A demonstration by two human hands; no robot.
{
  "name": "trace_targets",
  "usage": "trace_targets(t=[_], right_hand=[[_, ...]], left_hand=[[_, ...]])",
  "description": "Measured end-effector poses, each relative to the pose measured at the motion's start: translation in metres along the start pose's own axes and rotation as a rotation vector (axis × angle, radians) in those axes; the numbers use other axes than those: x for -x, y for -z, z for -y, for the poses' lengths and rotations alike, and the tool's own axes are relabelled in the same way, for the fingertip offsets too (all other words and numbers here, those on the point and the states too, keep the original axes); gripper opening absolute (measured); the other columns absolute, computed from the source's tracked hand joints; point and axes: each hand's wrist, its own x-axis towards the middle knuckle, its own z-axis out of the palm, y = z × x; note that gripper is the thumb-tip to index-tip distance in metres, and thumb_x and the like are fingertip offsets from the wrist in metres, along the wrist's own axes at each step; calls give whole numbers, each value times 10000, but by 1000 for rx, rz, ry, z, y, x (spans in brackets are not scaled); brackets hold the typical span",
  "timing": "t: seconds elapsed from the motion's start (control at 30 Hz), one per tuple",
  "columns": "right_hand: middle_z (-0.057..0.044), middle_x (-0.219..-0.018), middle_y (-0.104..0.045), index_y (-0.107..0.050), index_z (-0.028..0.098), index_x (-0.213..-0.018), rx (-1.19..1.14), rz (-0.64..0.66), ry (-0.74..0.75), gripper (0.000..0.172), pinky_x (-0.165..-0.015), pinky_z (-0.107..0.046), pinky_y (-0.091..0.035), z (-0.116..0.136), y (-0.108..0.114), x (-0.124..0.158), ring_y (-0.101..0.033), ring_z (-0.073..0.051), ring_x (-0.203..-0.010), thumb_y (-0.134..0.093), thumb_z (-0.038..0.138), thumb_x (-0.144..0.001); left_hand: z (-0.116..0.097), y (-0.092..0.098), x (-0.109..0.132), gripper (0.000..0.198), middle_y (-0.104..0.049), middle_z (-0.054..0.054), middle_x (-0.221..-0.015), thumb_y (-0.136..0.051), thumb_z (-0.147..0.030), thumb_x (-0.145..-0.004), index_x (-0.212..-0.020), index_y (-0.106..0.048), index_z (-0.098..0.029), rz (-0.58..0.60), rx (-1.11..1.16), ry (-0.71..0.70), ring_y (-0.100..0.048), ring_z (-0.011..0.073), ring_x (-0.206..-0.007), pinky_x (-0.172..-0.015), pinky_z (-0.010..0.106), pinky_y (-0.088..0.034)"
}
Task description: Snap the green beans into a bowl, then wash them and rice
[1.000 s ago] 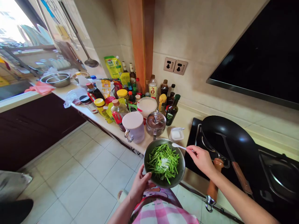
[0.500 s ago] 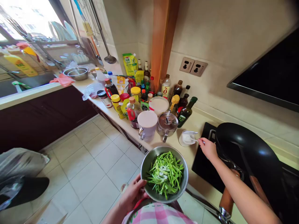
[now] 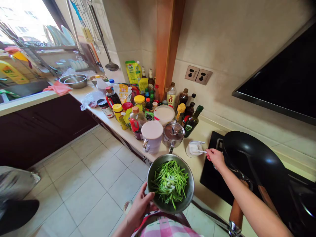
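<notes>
My left hand (image 3: 139,207) grips the near rim of a steel bowl (image 3: 150,171) that holds cut green vegetable strips (image 3: 170,181) with white grains on top. My right hand (image 3: 216,157) is pinched on the handle of a small white spoon (image 3: 197,150). The spoon's bowl rests in a small white container (image 3: 194,148) on the counter, just left of the stove. The steel bowl hangs in front of the counter edge, below that container.
A black wok (image 3: 249,154) with a wooden handle sits on the stove at right. Behind the bowl stand a white lidded mug (image 3: 151,135), a small lidded steel pot (image 3: 173,133), and several sauce bottles and jars. Steel basins (image 3: 74,80) lie far left near the sink.
My right hand moved the spoon from above the steel bowl back to the white container and dipped it in. The steel bowl stayed in my left hand.
</notes>
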Motion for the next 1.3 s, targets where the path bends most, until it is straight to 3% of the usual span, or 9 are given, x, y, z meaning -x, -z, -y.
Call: trace_targets(t=[0.23, 0.43, 0.9, 1.1, 1.2, 1.3], right_hand=[[-15, -560, -617, -611, 176, -678, -25, -56, 22, 285, -433, -210, -459, -9, 21, 10, -578, -126, -471, -547, 454, -686], [-9, -558, -624, -617, 184, -673, -31, -45, 30, 272, -454, -219, -479, -11, 23, 11, -581, -126, -475, -558, 450, -680], [-13, -546, -626, -632, 174, -684, -75, -12, 69, 319, -456, -223, -472, -17, 22, 8, -580, -132, -473, -583, 488, -659], [-1, -517, -574, -591, 162, -619, -275, -33, -20, 307, -426, -217, -446, -4, 28, 14, -523, -105, -437, -636, 466, -614], [-2, -521, -560, -602, 151, -656, -338, 43, -18, 344, -400, -213, -418, 10, 34, 35, -493, -94, -421, -657, 485, -597], [-27, -572, -601, -646, 155, -726, -191, 266, 108, 367, -421, -227, -430, 27, 34, 70, -519, -113, -452, -623, 511, -643]], left_hand=[[6, -16, -10, 785, -622, -14, -648, -686, -223, -657, -1318, -264, -231, 23, 0, -32, -569, 117, -429, -512, 271, -514], [9, -25, -11, 764, -610, -24, -609, -662, -209, -667, -1310, -247, -221, 34, -24, -32, -557, 112, -409, -483, 243, -495], [18, -23, -10, 740, -640, -1, -694, -677, -209, -672, -1297, -281, -222, 24, 2, -64, -589, 116, -465, -549, 273, -527], [20, -23, -13, 780, -614, -20, -656, -655, -196, -687, -1327, -211, -231, 15, 27, -58, -589, 118, -464, -546, 269, -520], [21, -22, -15, 768, -616, -10, -674, -649, -193, -687, -1325, -224, -225, 18, 15, -74, -590, 119, -470, -552, 274, -522], [19, -23, -16, 757, -615, -9, -667, -640, -186, -686, -1323, -233, -216, 14, -9, -69, -578, 112, -453, -530, 259, -513]])
